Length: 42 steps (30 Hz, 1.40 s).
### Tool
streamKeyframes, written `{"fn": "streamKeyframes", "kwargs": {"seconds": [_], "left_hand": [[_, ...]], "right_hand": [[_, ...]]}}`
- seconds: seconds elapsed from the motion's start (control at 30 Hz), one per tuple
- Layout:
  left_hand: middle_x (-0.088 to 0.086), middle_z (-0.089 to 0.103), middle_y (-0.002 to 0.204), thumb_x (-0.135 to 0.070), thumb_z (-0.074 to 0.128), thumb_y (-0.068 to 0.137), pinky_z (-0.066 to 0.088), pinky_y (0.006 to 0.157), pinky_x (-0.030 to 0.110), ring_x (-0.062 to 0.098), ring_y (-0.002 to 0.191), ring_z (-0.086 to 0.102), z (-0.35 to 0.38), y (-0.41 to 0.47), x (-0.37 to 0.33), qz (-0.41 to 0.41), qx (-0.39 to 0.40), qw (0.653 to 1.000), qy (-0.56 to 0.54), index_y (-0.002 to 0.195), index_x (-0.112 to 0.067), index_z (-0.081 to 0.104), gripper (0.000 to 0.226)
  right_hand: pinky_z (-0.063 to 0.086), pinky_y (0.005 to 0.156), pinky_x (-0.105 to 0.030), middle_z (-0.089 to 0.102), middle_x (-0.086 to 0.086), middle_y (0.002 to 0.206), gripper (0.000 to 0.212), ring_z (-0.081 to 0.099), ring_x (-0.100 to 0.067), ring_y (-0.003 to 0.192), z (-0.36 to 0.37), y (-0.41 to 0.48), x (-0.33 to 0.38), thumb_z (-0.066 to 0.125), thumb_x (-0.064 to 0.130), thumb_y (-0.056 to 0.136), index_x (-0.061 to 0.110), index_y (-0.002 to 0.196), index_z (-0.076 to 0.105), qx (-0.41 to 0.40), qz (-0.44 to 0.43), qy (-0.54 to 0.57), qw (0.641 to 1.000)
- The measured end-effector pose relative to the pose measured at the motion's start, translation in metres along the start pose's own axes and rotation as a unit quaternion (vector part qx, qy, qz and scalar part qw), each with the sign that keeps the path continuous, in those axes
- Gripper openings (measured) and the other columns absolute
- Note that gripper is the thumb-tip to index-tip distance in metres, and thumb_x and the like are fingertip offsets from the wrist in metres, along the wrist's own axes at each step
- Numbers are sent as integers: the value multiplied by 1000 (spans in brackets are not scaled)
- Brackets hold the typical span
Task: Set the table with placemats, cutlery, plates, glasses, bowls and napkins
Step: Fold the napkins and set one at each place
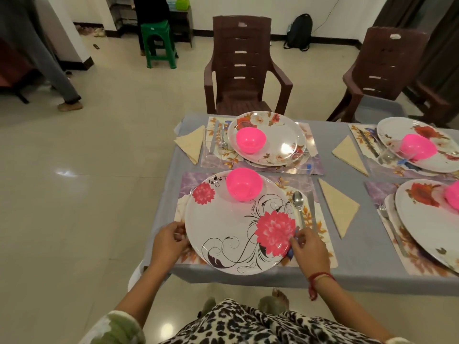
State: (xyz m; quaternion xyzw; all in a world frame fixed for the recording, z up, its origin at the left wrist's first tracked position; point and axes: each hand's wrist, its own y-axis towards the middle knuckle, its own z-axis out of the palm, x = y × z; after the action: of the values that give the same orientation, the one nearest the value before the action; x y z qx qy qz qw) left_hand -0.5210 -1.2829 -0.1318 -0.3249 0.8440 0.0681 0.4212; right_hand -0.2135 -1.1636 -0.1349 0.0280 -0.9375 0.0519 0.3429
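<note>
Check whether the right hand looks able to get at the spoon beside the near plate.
Probably yes: the spoon lies on the placemat right of the plate, its handle ending at the right hand, nothing between. That hand seems to hold the plate's rim.

plate: glossy; bowl: pink plastic; spoon: shiny metal; tablecloth: matt grey cloth

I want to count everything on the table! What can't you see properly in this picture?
Head view only:
- The right-hand near plate and its pink bowl: cut off by the right edge.
- The spoon: its handle end is hidden under the right hand.
- The left hand: its fingertips cannot be made out at the rim of the big flower plate, so its grip is unclear.
</note>
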Motion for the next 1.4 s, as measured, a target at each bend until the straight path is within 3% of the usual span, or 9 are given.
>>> {"fn": "streamKeyframes", "kwargs": {"seconds": [0.13, 0.27, 0.37, 0.5, 0.67, 0.8, 1.1, 1.3, 1.4], "left_hand": [[-8, 64, 72, -12, 71, 79, 44, 62, 19, 5, 67, 58, 4, -5, -1, 19, -36, 999, 21, 100, -11, 72, 21], [2, 72, 76, -19, 70, 83, 43, 63, 23, 12, 67, 60, 6, -10, -5, 24, -74, 996, 37, 95, -10, 74, 16], [8, 73, 77, -25, 67, 86, 42, 62, 25, 21, 71, 65, 7, -10, -9, 4, -80, 995, 66, 89, -8, 75, 19], [6, 71, 69, -33, 65, 87, 43, 60, 27, 19, 64, 62, 4, -6, -9, -38, -86, 992, 81, 78, -7, 74, 29], [7, 71, 70, -31, 65, 86, 48, 65, 30, 21, 65, 64, 3, -6, -8, -35, -82, 993, 78, 77, -6, 73, 27], [8, 71, 72, -26, 66, 86, 43, 59, 25, 19, 62, 60, 1, -5, -9, -37, -74, 993, 86, 78, -6, 74, 23], [8, 72, 79, -18, 67, 84, 40, 64, 23, 14, 65, 57, 0, -2, -2, -30, -94, 990, 98, 86, -6, 75, 14], [7, 73, 81, -21, 70, 83, 44, 67, 24, 14, 67, 58, 0, 2, 4, -20, -89, 991, 97, 88, -7, 75, 16], [7, 73, 81, -22, 70, 83, 45, 67, 25, 15, 67, 59, 0, 3, 4, -14, -86, 990, 107, 87, -7, 74, 16]], "right_hand": [[48, 66, -28, 58, 1, 75, 10, 59, -18, 73, 2, 6, 7, 63, 19, 87, 16, 91, 54, 1, 42, 21, 999], [45, 62, -24, 56, 4, 69, 9, 56, -14, 67, 3, 8, 10, 64, 16, 86, 14, 89, 56, 0, 54, 23, 998], [42, 58, -21, 57, 3, 69, 9, 57, -15, 68, 1, 8, 10, 64, 16, 86, 14, 88, 56, 2, 64, 31, 997], [37, 52, -15, 57, 4, 67, 8, 54, -8, 63, 0, 7, 10, 64, 16, 86, 15, 87, 57, 2, 62, 39, 997], [48, 61, -25, 59, 0, 69, 9, 57, -14, 66, 0, 8, 8, 65, 16, 85, 15, 86, 57, 0, 64, 47, 997], [49, 64, -26, 61, -5, 74, 7, 60, -20, 70, -2, 7, 10, 65, 15, 86, 15, 87, 57, 4, 65, 67, 996], [56, 73, -37, 62, -8, 74, 9, 62, -20, 71, -4, 9, 7, 63, 13, 86, 14, 93, 58, 14, 72, 73, 995], [45, 50, -25, 50, -1, 54, 29, 48, -13, 50, -10, 9, 3, 62, 17, 89, 18, 117, 58, 42, 51, 82, 994], [44, 50, -24, 45, 4, 52, 31, 43, -9, 48, -13, 12, 2, 62, 12, 88, 15, 119, 60, 56, 49, 80, 994]]}}
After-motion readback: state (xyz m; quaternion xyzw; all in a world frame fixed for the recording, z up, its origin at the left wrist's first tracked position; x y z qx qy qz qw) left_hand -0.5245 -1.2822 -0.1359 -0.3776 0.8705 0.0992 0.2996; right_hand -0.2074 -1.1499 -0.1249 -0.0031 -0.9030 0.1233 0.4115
